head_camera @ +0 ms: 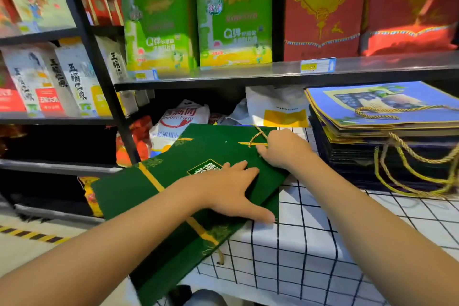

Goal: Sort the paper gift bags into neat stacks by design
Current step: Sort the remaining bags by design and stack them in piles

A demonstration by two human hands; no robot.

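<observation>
Dark green gift bags [203,146] with gold bands lie flat and overlapping on the left part of a table, hanging over its left edge. My left hand [231,189] presses flat on them, fingers spread. My right hand [280,149] grips the top green bag at its upper edge, by the gold cord handle [258,135]. At the right stands a tall stack of blue gift bags [387,117] with gold rope handles dangling down its front.
The table wears a white cloth with a black grid [323,243]. Black shelving [223,79] rises behind it with green boxes, red boxes and white rice bags. A white and yellow bag [280,109] lies behind the green bags. A striped floor line is at the lower left.
</observation>
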